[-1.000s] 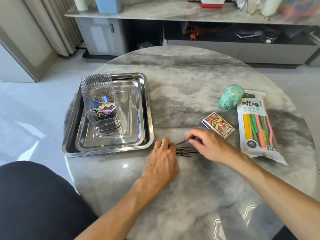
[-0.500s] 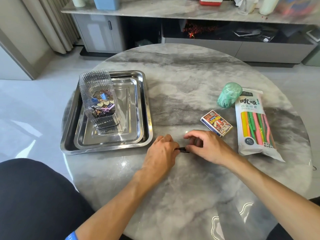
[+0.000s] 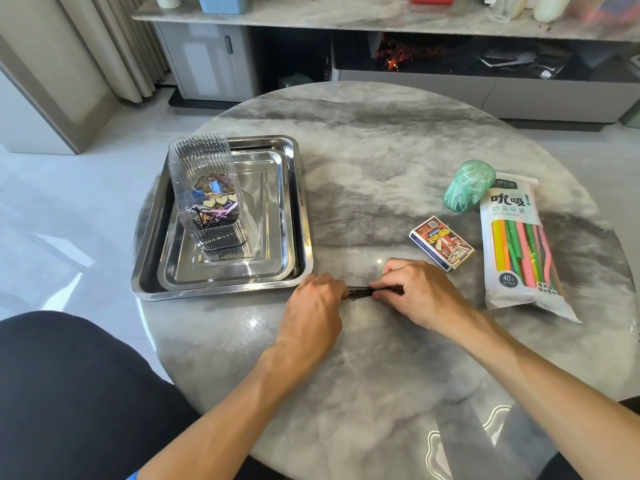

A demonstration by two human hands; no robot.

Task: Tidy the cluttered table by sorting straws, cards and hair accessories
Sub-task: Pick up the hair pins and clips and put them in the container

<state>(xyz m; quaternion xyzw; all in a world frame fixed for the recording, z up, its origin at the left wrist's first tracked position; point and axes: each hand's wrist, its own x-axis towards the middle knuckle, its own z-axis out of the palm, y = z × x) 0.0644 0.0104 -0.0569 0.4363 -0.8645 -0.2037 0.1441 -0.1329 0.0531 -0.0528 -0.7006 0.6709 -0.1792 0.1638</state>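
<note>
— Fingers of both hands curl in on the pins (image 3: 360, 293); a second ago the black pins lie fanned loose on the table, and now they sit as one tight bundle between the two hands.

— Who holds what?

— The right hand (image 3: 420, 292) pinches the bundle's right end, fingers folded over it. The left hand (image 3: 317, 306) closes on the left end, knuckles up; its fingertips are hidden, so how firmly it grips I cannot tell.

— Where is the bundle?

— Low on the table (image 3: 381, 150), toward its near edge, just off the tray's (image 3: 221, 295) near right corner.

— And what does the gathering mean?

— My guess: the pins are ready to lift in one go. The clear box (image 3: 204, 192) standing in the tray already holds clips and dark pins, so it looks like their home.

— What is left?

— The cards (image 3: 441, 243), the straws (image 3: 519, 244) and the green roll (image 3: 469, 187) lie near the right edge, apparently unsorted.
</note>
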